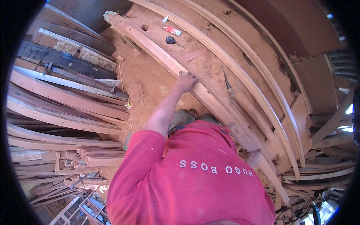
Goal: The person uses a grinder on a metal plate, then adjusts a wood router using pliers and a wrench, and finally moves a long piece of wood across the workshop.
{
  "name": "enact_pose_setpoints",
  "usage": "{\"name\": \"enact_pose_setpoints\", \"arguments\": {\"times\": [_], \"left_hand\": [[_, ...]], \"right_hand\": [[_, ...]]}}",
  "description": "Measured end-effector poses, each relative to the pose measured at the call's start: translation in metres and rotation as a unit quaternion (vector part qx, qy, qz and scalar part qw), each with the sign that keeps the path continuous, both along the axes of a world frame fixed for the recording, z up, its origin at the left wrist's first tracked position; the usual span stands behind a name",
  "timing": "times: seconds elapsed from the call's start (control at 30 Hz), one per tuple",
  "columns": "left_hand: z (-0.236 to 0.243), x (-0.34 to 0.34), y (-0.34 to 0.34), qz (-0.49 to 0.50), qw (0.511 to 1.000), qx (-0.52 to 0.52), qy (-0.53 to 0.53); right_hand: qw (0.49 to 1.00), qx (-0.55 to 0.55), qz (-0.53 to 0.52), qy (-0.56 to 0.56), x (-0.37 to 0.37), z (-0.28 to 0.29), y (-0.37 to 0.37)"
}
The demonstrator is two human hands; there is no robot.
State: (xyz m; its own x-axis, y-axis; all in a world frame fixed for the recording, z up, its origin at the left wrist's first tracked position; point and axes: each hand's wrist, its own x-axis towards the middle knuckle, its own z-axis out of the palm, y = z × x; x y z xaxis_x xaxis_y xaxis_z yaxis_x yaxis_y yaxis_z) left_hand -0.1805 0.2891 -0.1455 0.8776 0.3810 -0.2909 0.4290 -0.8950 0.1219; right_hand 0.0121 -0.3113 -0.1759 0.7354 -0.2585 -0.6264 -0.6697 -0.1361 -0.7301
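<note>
A long, straight wooden beam [159,53] runs slantwise from the far left toward the near right, in front of my body. My left hand [186,81] lies over its middle, with the fingers curled across the top and around the edge. Near the beam's closer end, a pale shape beside my red shirt may be part of my right arm; no fingers can be made out there. Beyond the beam, a chisel-like tool [228,85] with a narrow blade lies on the sawdust. A flat wood offcut [195,54] rests farther off.
Long curved wood strips [225,48] arc along the right. Past the beam lie a round black object [170,40], a red-and-white packet [172,30] and a small whitish bottle [165,18]. Stacked boards [63,114] and a metal bar clamp [80,79] fill the left side.
</note>
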Motion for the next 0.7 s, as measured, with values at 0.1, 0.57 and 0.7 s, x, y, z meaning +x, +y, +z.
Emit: {"name": "enact_pose_setpoints", "arguments": {"times": [0.1, 0.57, 0.7], "left_hand": [[0.001, -0.022, -0.017, 0.037, 0.997, -0.053, -0.039], [-0.054, -0.262, -0.104, 0.406, 0.892, -0.198, 0.032], [-0.068, -0.290, -0.143, 0.466, 0.858, -0.215, -0.033]], "right_hand": [[0.997, 0.006, -0.038, 0.060, -0.004, -0.021, 0.005], [0.987, 0.091, -0.113, 0.069, -0.008, -0.082, 0.116], [0.983, -0.038, 0.005, 0.177, -0.015, -0.065, 0.144]]}}
